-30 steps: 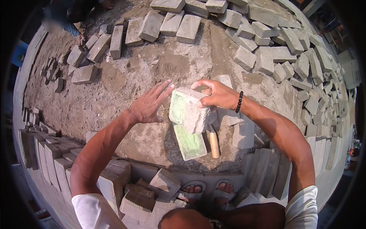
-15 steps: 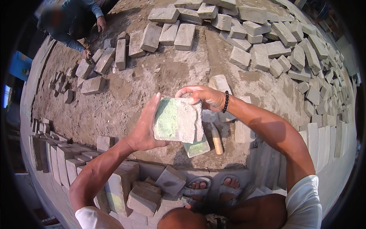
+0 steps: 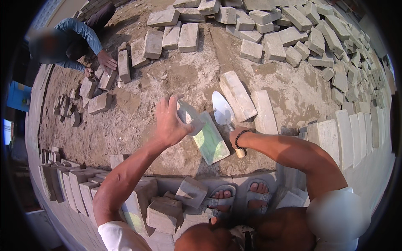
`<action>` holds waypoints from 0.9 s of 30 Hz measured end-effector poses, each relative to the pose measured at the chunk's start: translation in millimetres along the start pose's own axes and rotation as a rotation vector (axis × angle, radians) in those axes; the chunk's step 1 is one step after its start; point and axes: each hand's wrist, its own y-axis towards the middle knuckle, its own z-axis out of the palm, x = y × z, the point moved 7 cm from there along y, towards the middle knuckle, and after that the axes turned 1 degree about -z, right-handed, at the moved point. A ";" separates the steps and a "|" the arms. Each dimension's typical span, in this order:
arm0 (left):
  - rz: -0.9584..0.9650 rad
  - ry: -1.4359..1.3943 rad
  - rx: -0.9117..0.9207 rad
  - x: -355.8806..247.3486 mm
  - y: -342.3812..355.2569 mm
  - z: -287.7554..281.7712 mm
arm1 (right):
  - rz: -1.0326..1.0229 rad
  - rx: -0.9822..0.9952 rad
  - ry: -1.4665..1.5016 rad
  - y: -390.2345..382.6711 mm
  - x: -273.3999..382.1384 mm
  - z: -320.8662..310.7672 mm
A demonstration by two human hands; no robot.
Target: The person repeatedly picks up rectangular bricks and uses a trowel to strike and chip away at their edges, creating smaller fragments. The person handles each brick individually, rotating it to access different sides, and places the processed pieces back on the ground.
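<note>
My left hand [image 3: 169, 123] is closed on a broken grey block [image 3: 188, 113], tilted beside a lying brick with a pale green face [image 3: 211, 144]. My right hand [image 3: 236, 136] is closed round a trowel [image 3: 222, 108], whose pointed metal blade lies toward the upper left and whose wooden handle end shows below my wrist. Two grey bricks [image 3: 238, 96] [image 3: 266, 113] lie on the dirt just right of the blade. The green-faced brick sits between my hands, partly behind the block.
A co-worker [image 3: 75, 35] crouches at upper left, hands on bricks there. A large heap of grey bricks [image 3: 293, 39] spreads across the top and right. Stacked bricks [image 3: 75, 188] line the near left, more [image 3: 347, 138] the near right. My sandalled feet [image 3: 259, 194] are at the bottom.
My right hand has left the block and moved down onto the trowel. My left hand has turned the block away and lowered it. The co-worker's hand has moved down onto a brick.
</note>
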 end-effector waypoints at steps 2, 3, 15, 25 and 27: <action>0.070 0.042 -0.047 -8.4 6.1 14.1 | 0.124 -0.033 0.220 -0.7 -16.9 14.4; 0.081 0.067 -0.071 -8.1 6.8 20.0 | 0.156 -0.059 0.310 -4.3 -17.7 11.3; 0.000 -0.045 -0.046 30.7 -12.6 76.3 | 0.265 -0.491 0.922 -65.6 -28.0 -30.8; -0.011 -0.098 -0.143 38.2 -10.6 85.4 | 0.018 -0.672 0.972 -104.6 4.7 -51.3; 0.013 -0.107 -0.139 37.3 -10.9 88.1 | -0.030 -0.768 0.933 -111.6 4.3 -52.3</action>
